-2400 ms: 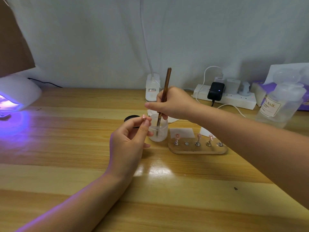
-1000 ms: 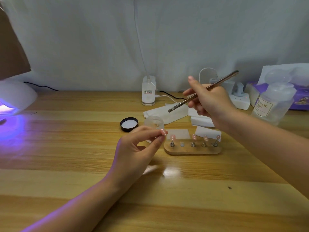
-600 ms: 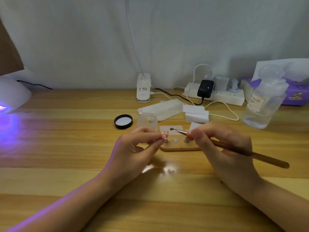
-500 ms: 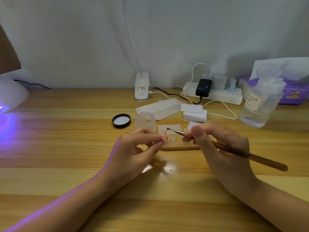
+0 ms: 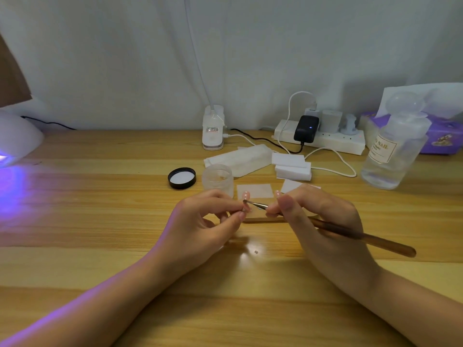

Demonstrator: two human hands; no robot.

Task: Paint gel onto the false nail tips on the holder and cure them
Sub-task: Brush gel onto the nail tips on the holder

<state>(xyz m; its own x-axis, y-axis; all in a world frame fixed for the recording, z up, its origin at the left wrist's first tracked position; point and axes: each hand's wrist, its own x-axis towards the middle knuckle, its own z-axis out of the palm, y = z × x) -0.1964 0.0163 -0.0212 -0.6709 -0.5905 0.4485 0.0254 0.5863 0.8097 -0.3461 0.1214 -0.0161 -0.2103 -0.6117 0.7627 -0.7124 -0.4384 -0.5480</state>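
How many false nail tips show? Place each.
3 false nail tips: one pinched by the left hand at the brush tip, one just behind it, one above the right thumb. The right hand may hide more.

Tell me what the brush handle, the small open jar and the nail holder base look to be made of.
Brush handle: glossy brown, probably lacquered wood or metal, given its sheen. Small jar: frosted translucent plastic, likely; cloudy walls. Holder base: pale wood by its colour, mostly hidden behind the hands.

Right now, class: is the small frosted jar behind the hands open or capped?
Open. The frosted jar stands upright with a bare rim, and its black lid lies inner side up on the table just left of it.
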